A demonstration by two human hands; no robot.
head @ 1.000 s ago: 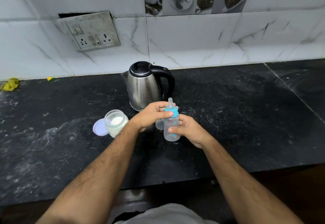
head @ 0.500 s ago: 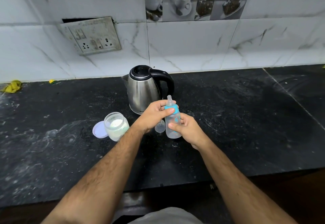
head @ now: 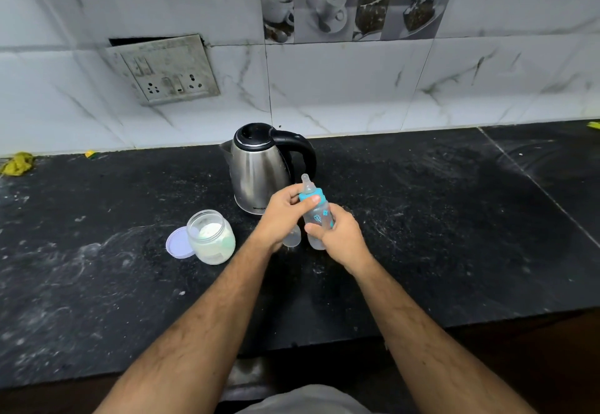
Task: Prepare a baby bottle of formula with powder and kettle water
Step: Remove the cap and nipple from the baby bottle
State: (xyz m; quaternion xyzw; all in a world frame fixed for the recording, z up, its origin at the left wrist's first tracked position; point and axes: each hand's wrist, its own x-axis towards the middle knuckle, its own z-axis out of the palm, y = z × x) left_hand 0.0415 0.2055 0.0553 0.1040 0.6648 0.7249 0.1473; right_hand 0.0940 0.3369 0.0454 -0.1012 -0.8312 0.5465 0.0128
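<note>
Black bench [head: 422, 235], both forearms reaching in toward the kettle [head: 259, 173].
Left hand [head: 282, 215] pinches the bottle's teal collar [head: 319, 195] (thumb across); right hand [head: 337, 235] grips the bottle [head: 319, 222], just before the kettle.

The kettle [head: 259, 170] bears small lettering near its base, seemingly too blurred to read.

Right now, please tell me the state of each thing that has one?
Baby bottle: upright, teal collar and nipple on.
Left hand: grips the collar.
Right hand: holds the bottle body.
Kettle: lid closed.
Powder jar: open, partly filled.
Jar lid: off, beside the jar.
</note>
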